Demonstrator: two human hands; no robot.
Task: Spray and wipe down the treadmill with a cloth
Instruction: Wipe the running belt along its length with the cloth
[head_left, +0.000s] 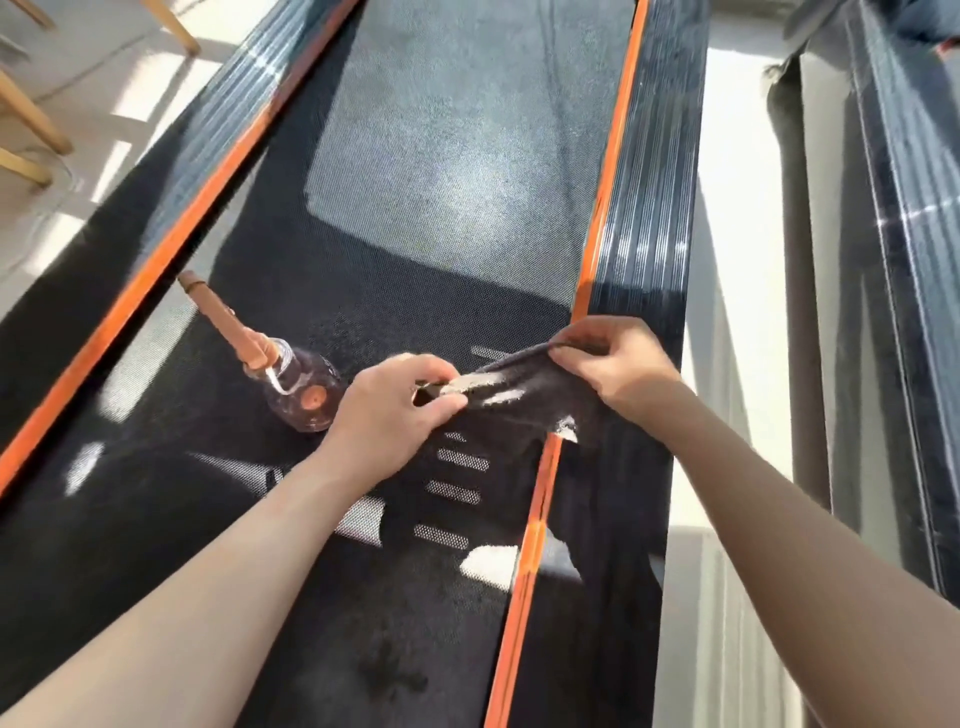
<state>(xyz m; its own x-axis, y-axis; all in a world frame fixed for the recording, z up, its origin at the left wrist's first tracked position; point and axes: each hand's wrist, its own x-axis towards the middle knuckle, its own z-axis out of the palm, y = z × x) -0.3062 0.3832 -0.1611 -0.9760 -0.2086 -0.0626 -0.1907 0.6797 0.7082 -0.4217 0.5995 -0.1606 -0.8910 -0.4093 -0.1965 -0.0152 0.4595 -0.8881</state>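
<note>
Pinching one edge of the dark cloth (524, 402), the left hand (395, 410) sits just right of the spray bottle (304, 389); farther right of it, the right hand (613, 364) pinches the opposite edge. The cloth looks soft, light and limp, so edges or corners are probably the best places to hold it.

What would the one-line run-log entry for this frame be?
phase: readying cloth | left hand: pinches cloth | right hand: pinches cloth | spray bottle: on treadmill belt, not held
</note>
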